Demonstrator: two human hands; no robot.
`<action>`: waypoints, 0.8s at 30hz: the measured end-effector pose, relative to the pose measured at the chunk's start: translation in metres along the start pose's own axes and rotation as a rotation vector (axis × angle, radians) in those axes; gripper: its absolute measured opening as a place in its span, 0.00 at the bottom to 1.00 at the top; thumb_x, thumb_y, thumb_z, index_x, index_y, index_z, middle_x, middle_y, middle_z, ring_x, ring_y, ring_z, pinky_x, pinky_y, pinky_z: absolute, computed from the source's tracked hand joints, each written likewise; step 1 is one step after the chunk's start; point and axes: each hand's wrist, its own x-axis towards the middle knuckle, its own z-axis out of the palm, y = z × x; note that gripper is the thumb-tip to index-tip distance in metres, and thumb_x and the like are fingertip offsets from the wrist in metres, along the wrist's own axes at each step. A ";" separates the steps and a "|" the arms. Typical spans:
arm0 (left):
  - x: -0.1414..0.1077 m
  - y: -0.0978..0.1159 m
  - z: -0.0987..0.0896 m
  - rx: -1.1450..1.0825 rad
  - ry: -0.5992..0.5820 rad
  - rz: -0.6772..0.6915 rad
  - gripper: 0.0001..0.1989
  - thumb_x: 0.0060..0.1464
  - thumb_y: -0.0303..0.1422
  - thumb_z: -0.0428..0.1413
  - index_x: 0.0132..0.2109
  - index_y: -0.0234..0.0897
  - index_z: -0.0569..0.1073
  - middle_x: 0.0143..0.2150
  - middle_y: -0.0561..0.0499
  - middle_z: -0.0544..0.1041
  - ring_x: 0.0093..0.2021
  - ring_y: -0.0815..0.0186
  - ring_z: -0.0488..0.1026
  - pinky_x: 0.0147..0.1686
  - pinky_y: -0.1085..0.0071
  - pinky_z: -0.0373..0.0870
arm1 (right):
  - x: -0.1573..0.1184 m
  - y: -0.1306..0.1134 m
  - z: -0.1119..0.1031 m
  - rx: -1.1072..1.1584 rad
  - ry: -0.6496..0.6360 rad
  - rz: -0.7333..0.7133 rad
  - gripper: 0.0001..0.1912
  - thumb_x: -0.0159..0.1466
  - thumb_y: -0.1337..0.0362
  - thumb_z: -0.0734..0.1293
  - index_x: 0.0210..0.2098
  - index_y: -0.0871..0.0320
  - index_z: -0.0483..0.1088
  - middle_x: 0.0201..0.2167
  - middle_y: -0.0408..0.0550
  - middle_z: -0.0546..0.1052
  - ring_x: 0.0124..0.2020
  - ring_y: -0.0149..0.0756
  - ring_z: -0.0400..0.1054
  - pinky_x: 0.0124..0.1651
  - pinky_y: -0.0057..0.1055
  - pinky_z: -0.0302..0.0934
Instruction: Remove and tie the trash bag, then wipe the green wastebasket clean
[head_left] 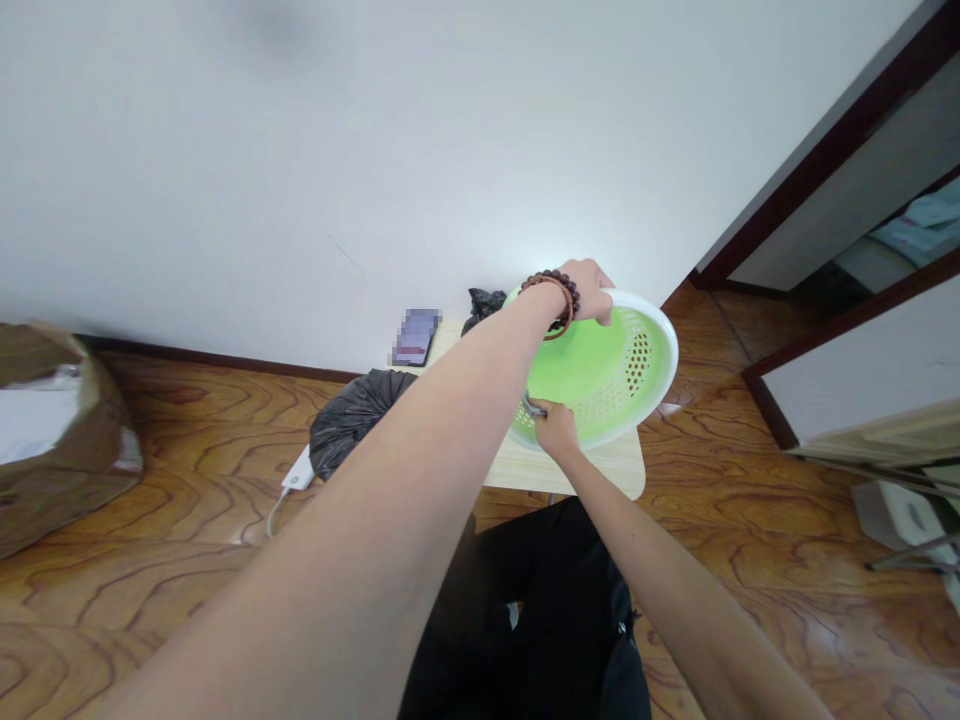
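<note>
A green and white plastic colander basket [592, 385] with a perforated wall is tilted over a small light wood table [559, 472], its opening toward me. My left hand [589, 290], with beaded bracelets at the wrist, grips the rim at the far side, fingers closed. Lower down, at the near left part of the basket, is my right hand [556, 425]. Its fingers are closed on a small grey cloth-like piece [532, 404] against the perforated wall. Most of that grey piece is hidden.
Left on the table are a phone [416, 335] and a black plastic bag [356, 415]; another black bag [487, 303] sits behind my left forearm. A white power strip [300, 470] lies beside the table. A cardboard box [97, 450] stands far left. The wall [360, 180] rises behind.
</note>
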 end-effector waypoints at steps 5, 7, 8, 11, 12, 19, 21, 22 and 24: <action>-0.006 0.002 -0.005 -0.034 -0.013 -0.004 0.20 0.37 0.35 0.60 0.42 0.45 0.78 0.33 0.54 0.75 0.38 0.63 0.69 0.36 0.72 0.64 | 0.011 0.040 -0.058 -0.327 0.101 -0.107 0.26 0.55 0.80 0.55 0.51 0.60 0.69 0.45 0.52 0.74 0.48 0.37 0.64 0.51 0.28 0.53; -0.006 0.002 -0.005 -0.038 -0.011 0.006 0.20 0.37 0.35 0.60 0.42 0.44 0.78 0.33 0.53 0.75 0.38 0.63 0.69 0.36 0.72 0.64 | 0.012 0.058 -0.074 -0.448 0.167 -0.102 0.23 0.58 0.78 0.55 0.49 0.61 0.70 0.44 0.54 0.75 0.49 0.40 0.61 0.53 0.33 0.51; -0.005 0.002 -0.004 -0.040 -0.010 0.003 0.20 0.37 0.35 0.60 0.43 0.44 0.78 0.33 0.53 0.75 0.38 0.62 0.69 0.36 0.72 0.64 | 0.012 0.064 -0.077 -0.475 0.169 -0.105 0.22 0.59 0.77 0.55 0.48 0.62 0.71 0.44 0.55 0.74 0.49 0.41 0.61 0.53 0.34 0.51; -0.003 0.003 -0.001 -0.053 0.001 -0.020 0.21 0.37 0.34 0.61 0.43 0.44 0.78 0.33 0.52 0.75 0.39 0.62 0.69 0.37 0.71 0.64 | 0.006 0.062 -0.062 -0.447 0.126 -0.064 0.24 0.58 0.78 0.54 0.49 0.62 0.70 0.44 0.54 0.75 0.49 0.40 0.61 0.52 0.32 0.52; -0.002 0.003 -0.001 -0.058 0.002 -0.020 0.21 0.36 0.33 0.61 0.43 0.44 0.78 0.33 0.51 0.75 0.39 0.62 0.69 0.37 0.71 0.64 | 0.003 0.056 -0.051 -0.402 0.106 -0.028 0.25 0.57 0.79 0.54 0.50 0.61 0.70 0.44 0.54 0.75 0.48 0.39 0.62 0.50 0.30 0.53; -0.005 0.003 -0.002 -0.020 0.055 -0.104 0.19 0.35 0.33 0.60 0.40 0.45 0.78 0.32 0.53 0.75 0.37 0.64 0.68 0.34 0.73 0.64 | 0.000 0.001 -0.004 -0.084 -0.034 0.047 0.25 0.57 0.77 0.56 0.51 0.55 0.69 0.43 0.47 0.76 0.44 0.35 0.68 0.47 0.25 0.56; -0.006 0.003 -0.003 -0.006 0.067 -0.121 0.18 0.35 0.33 0.60 0.39 0.46 0.78 0.32 0.53 0.75 0.37 0.65 0.69 0.33 0.74 0.64 | 0.004 0.006 -0.020 -0.133 -0.068 0.006 0.25 0.57 0.77 0.56 0.50 0.56 0.69 0.43 0.48 0.76 0.44 0.35 0.68 0.47 0.25 0.56; -0.006 0.003 -0.003 -0.001 0.068 -0.121 0.18 0.35 0.32 0.60 0.39 0.46 0.78 0.32 0.53 0.75 0.37 0.65 0.69 0.33 0.74 0.64 | 0.007 0.012 -0.032 -0.185 -0.066 -0.021 0.25 0.57 0.78 0.56 0.50 0.57 0.69 0.43 0.49 0.75 0.44 0.35 0.67 0.47 0.25 0.55; -0.007 0.003 -0.004 0.001 0.066 -0.122 0.19 0.35 0.31 0.60 0.39 0.46 0.78 0.32 0.53 0.76 0.37 0.64 0.69 0.33 0.74 0.64 | 0.012 0.030 -0.055 -0.330 -0.005 -0.093 0.26 0.57 0.80 0.55 0.51 0.60 0.69 0.44 0.51 0.74 0.48 0.37 0.64 0.49 0.27 0.53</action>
